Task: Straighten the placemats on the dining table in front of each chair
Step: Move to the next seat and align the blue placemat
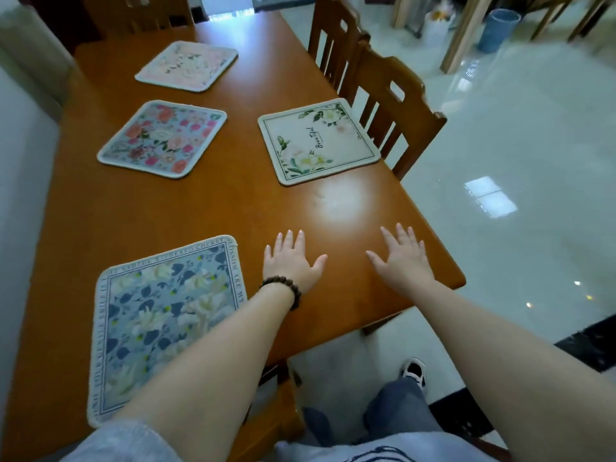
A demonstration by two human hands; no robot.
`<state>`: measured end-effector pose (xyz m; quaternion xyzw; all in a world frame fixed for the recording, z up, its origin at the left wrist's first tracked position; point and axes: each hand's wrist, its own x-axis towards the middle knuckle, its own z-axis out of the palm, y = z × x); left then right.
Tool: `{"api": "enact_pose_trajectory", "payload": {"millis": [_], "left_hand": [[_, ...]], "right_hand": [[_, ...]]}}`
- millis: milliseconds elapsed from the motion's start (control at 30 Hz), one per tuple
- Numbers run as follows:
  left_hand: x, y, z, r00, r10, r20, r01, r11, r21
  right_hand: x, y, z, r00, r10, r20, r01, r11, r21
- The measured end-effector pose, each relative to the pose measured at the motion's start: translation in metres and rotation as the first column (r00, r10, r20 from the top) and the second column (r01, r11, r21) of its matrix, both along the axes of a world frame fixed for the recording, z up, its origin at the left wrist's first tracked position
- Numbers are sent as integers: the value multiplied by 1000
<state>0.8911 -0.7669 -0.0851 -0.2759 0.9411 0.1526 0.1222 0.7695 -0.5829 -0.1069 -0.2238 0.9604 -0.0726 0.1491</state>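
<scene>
Several square placemats lie on the wooden dining table [233, 201]. A blue-and-cream floral mat [160, 315] lies near the front left, partly under my left forearm. A cream mat with green leaves [316, 141] lies at the right edge by a chair. A pink rose mat [163, 138] lies skewed at the left, and a pale pink mat [187, 65] lies farther back. My left hand [290, 261], with a bead bracelet on the wrist, and my right hand [401, 258] hover over bare wood near the table's front right corner, fingers spread, holding nothing.
Two wooden chairs [390, 105] stand along the right side of the table, and another chair back [136, 11] at the far end. A glossy tiled floor [516, 145] spreads to the right, with a blue bin [498, 30] far back. A wall runs along the left.
</scene>
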Motion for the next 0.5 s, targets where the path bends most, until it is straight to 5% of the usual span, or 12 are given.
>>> {"api": "enact_pose_trajectory", "payload": {"millis": [500], "left_hand": [[-253, 205, -26, 1000, 12, -23, -10, 997, 74]], "right_hand": [[-236, 171, -9, 997, 26, 68, -26, 1000, 3]]}}
